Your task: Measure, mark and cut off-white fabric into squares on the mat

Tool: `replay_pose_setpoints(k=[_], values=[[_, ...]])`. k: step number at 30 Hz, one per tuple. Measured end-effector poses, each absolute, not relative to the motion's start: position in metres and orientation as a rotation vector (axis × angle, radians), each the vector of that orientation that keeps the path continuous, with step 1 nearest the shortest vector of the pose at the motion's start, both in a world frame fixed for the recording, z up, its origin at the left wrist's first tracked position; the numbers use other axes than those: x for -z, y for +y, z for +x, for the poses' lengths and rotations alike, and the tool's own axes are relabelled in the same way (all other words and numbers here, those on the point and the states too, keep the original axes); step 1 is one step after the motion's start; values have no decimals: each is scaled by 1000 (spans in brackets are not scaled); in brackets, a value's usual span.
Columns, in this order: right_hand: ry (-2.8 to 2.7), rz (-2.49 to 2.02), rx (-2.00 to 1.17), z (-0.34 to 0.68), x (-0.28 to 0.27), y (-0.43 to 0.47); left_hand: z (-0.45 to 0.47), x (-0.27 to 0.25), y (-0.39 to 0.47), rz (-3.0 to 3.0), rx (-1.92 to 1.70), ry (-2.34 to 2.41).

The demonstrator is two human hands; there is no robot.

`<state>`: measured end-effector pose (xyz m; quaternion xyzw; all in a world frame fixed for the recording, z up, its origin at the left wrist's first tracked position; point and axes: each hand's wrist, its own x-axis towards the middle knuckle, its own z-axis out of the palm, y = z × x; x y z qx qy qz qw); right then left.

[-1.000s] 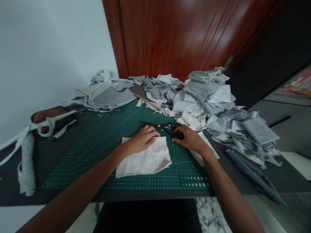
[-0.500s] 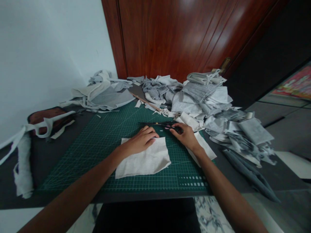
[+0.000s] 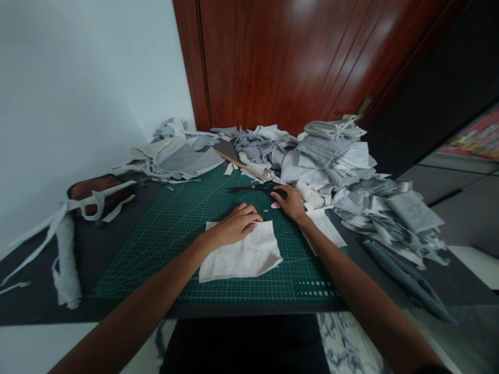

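A piece of off-white fabric (image 3: 244,257) lies on the green cutting mat (image 3: 156,249) in front of me. My left hand (image 3: 239,226) rests across its upper left part, fingers stretched out together and laid down. Beyond the fabric, black scissors (image 3: 253,187) lie with their blades pointing left. My right hand (image 3: 289,202) has its fingers curled on the handles, which it partly hides. Just beside its thumb sits a small flat pink piece (image 3: 275,205). Another off-white fabric piece (image 3: 325,228) is partly covered by my right forearm.
Grey and white fabric is piled (image 3: 327,161) at the back right, with more cloth (image 3: 183,156) at the back left. A thin wooden strip (image 3: 237,162) lies between them. A brown pouch (image 3: 93,193) and a grey fabric roll (image 3: 68,259) are at left.
My right hand has moved the scissors away from me and slightly left, uncovering the pink piece. My left hand stays on the fabric. The view has shifted slightly.
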<state>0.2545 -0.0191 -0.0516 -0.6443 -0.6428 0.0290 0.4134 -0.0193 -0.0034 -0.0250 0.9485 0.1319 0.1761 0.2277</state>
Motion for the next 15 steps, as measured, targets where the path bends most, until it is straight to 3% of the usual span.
replay_pose_setpoints(k=[15], values=[[-1666,-1620,-11,253,51,-27,-17,25,1,2635,-471,384]])
